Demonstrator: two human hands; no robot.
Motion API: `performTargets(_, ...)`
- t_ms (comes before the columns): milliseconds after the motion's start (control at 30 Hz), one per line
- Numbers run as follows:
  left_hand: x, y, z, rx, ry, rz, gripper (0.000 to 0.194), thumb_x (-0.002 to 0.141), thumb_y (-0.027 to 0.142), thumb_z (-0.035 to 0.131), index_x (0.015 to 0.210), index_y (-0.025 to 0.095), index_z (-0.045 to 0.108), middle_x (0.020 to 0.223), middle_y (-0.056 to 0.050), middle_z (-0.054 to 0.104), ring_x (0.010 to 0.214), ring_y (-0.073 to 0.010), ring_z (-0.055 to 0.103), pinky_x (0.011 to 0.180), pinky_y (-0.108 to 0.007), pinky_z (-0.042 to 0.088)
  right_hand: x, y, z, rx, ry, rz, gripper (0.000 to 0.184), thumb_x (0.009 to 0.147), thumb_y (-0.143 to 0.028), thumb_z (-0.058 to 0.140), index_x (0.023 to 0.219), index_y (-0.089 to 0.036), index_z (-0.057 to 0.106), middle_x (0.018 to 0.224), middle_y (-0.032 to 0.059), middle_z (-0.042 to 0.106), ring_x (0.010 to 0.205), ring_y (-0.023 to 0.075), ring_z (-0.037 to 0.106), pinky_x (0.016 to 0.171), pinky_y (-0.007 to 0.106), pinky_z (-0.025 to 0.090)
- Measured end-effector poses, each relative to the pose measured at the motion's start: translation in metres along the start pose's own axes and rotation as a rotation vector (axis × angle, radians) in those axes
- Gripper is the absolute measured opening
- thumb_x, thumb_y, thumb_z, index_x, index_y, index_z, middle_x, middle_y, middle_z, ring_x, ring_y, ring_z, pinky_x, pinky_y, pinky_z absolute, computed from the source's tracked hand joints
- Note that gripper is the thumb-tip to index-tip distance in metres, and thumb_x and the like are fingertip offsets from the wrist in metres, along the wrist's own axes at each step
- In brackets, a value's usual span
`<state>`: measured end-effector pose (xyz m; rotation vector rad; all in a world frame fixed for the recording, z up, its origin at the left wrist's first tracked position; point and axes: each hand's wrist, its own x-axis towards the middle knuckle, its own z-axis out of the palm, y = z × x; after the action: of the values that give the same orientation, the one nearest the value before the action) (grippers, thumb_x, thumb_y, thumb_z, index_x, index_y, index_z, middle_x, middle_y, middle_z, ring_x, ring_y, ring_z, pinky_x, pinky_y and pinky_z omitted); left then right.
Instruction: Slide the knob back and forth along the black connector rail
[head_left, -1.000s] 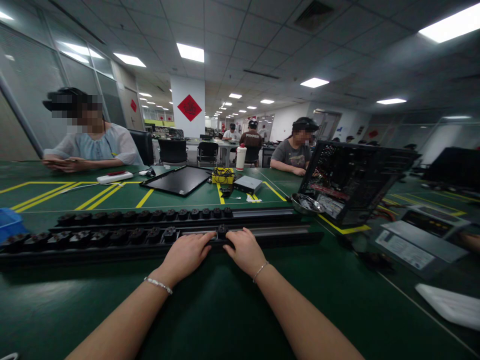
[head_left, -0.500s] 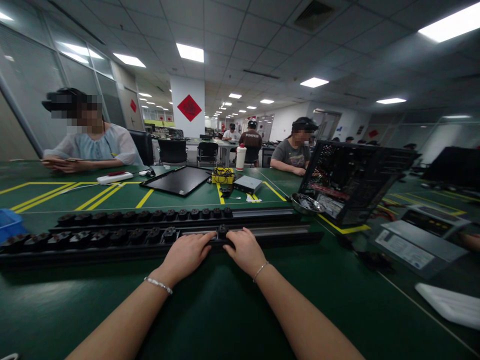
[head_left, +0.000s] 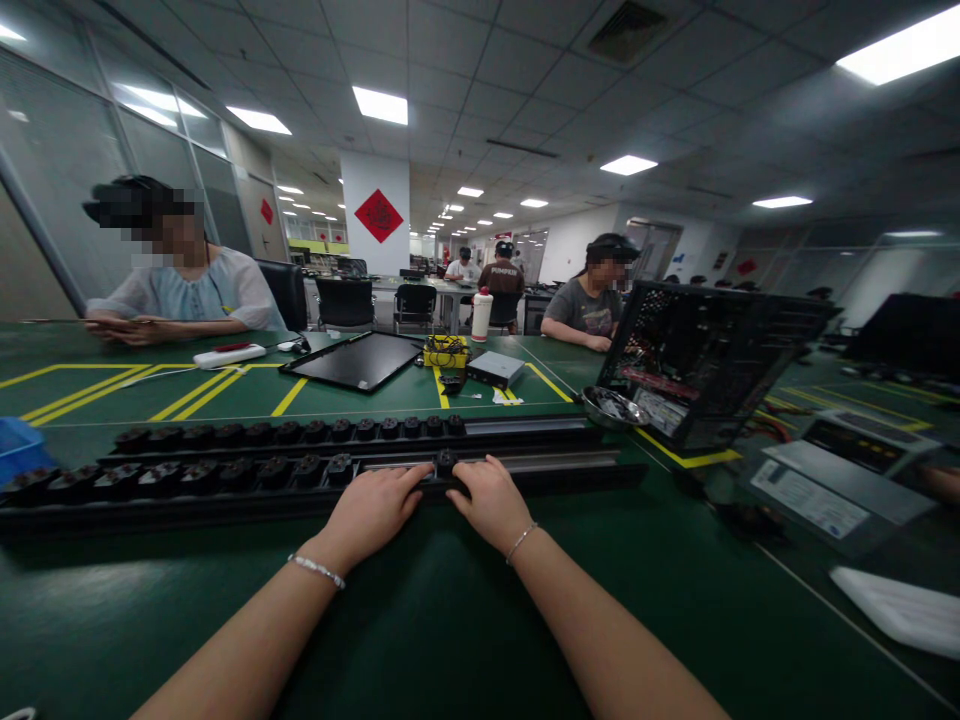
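Two long black track rails [head_left: 592, 478] lie side by side across the table in front of me, lined with black round socket modules [head_left: 309, 470]. My left hand [head_left: 375, 505] is closed over the near rail, fingers on top and thumb along its front side. Its index fingertip reaches toward a single black socket module [head_left: 446, 460] seated in the rail's channel. From the other side, my right hand [head_left: 491, 497] closes at that module, fingertips against it and thumb down on the rail's front. The undersides of both hands' fingers are hidden.
Beyond the rails are a flat black screen panel [head_left: 360, 360], a yellow box with cables [head_left: 445, 350] and a grey drive [head_left: 495, 369]. An open computer case [head_left: 697, 360], a metal bowl [head_left: 611, 408] and a power supply [head_left: 832, 485] stand right. A blue bin [head_left: 21, 450] is left. Other people sit opposite.
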<state>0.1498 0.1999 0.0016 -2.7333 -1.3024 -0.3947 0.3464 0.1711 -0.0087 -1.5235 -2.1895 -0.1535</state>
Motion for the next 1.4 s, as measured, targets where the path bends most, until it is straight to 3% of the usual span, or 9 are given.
performTargets(1400,-0.0009,0.0017,0.0029,0.018,0.025,0.003,0.043,0.089,0.033,0.038,0.132,0.03,0.042,0.11,-0.005,0.066,0.097,-0.0216,0.061,0.082,-0.035,0.044,-0.0013,0.0028,-0.0014,-0.003,0.01,0.021,0.012,0.082,-0.031,0.058,0.089,-0.021,0.058,0.089,0.0032,0.067,0.091,0.0175,0.06,0.098,0.04,0.031)
